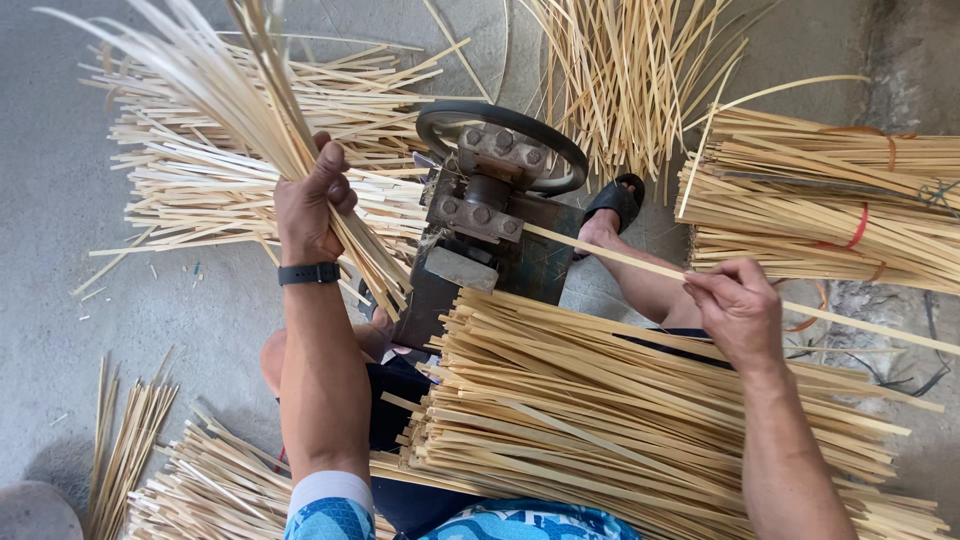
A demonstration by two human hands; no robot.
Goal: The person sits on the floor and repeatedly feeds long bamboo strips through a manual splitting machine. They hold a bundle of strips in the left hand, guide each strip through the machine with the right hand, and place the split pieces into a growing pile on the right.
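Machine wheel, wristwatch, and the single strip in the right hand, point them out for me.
Machine wheel (563, 143): head view, on its dark rim, right side.
Wristwatch (308, 273): head view, on the black band at the left wrist.
Single strip (610, 256): head view, mid-length between machine and right hand (738, 312).

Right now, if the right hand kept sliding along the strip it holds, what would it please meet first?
Probably the small machine: the right hand pinches a bamboo strip that runs straight into it, with nothing between, though depth is unclear.

A small bamboo-splitting workshop, set up on a bare concrete floor (60, 200). Heaps and tied bundles of bamboo strips (830, 195) on every side, crowded round a worn iron splitting machine (490, 225) with a handwheel (500, 135).
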